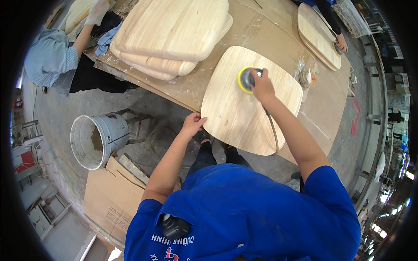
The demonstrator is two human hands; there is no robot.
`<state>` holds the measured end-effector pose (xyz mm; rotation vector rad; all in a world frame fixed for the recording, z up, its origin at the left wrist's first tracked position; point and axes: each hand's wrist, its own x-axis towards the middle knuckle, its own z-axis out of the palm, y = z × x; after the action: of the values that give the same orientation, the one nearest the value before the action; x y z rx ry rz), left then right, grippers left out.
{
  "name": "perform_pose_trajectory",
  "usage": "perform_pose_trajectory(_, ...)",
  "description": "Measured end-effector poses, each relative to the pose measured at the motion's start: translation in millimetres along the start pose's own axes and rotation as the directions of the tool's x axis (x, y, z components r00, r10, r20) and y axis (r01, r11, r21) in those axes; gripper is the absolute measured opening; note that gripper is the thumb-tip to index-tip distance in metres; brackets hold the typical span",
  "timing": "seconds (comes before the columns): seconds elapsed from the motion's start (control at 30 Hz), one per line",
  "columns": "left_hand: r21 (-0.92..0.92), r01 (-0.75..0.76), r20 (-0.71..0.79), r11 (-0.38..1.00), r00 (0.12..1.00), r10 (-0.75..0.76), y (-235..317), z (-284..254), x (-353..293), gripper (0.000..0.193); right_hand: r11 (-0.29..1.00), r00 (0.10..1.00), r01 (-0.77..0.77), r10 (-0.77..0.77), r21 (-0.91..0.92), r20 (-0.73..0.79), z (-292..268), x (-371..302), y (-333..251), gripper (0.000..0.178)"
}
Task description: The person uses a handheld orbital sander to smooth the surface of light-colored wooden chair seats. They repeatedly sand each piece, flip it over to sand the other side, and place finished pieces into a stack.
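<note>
A pale wooden panel (237,111) with rounded corners lies flat in front of me, its near edge reaching past the table. My right hand (263,87) grips a round sander (246,80) with a yellow rim, which rests on the panel's upper middle. From the sander a thin hose (274,130) runs down across the wood and over the near edge. At the panel's left edge, my left hand (193,125) pinches the rim between thumb and curled fingers.
A stack of similar panels (170,30) stands left on the cardboard-covered table (322,108). A small container (307,78) sits right of my panel. A white bucket (98,139) stands lower left. Co-workers' hands show at upper left (96,13) and upper right (342,43), the latter sanding another panel (315,32).
</note>
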<state>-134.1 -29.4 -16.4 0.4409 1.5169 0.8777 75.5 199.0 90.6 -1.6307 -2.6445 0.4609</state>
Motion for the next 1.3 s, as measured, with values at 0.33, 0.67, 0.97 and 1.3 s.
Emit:
perform_pose_trajectory(0.33,-0.037,0.027,0.034,0.999,0.999,-0.026,-1.2,-1.9,1.5,0.028,0.994,0.997,0.065,-0.069,0.092,0.044,25.6,-35.2,-46.7,0.062)
perform_pose_trajectory(0.67,-0.275,0.211,0.113,0.938,0.976,-0.186,14.1,-9.4,1.7,0.056,0.943,0.930,0.317,-0.331,0.103,0.159,43.4,-120.3,-86.7,0.054)
perform_pose_trajectory(0.97,-0.112,0.099,0.012,0.989,0.995,-0.098,8.1,-1.3,4.0,0.030,0.873,0.847,0.473,-0.487,0.114,0.215,44.6,-172.1,-62.3,0.059)
perform_pose_trajectory(1.3,-0.043,0.074,0.025,0.996,0.997,-0.073,12.5,-1.4,1.1,0.032,0.996,0.982,0.068,-0.078,0.064,0.172,6.5,-41.7,17.5,0.062)
